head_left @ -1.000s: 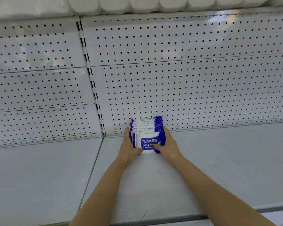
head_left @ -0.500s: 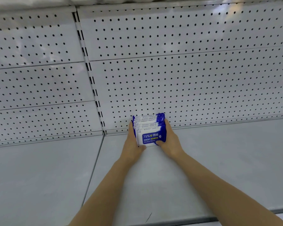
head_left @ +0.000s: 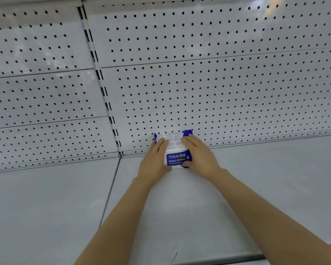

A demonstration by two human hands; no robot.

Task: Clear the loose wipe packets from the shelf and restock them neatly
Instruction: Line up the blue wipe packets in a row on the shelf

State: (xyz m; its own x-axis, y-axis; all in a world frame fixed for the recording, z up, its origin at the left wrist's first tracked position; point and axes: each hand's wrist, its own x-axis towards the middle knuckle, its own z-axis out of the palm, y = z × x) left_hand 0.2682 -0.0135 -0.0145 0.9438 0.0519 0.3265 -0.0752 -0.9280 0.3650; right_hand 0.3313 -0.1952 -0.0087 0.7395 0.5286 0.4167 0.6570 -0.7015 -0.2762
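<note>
**Packets set at the back of the shelf**

White pegboard (head_left: 218,96) backs a grey shelf (head_left: 256,188). From left: the left hand (head_left: 154,159) lies with straight fingers flat against the packets (head_left: 177,158), which stand in one row touching the pegboard; the right hand (head_left: 200,155) presses the other side, fingers extended, thumb on the front. This batch looks restocked; whether more packets remain, I cannot tell.

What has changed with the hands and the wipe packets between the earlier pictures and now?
The row of wipe packets has been pushed back toward the pegboard wall and pressed closer together. The left hand and right hand moved from the sides of the row onto its top, fingers laid flat, thumbs at the front packet. The packets are still standing on the same shelf, held between both hands.
</note>
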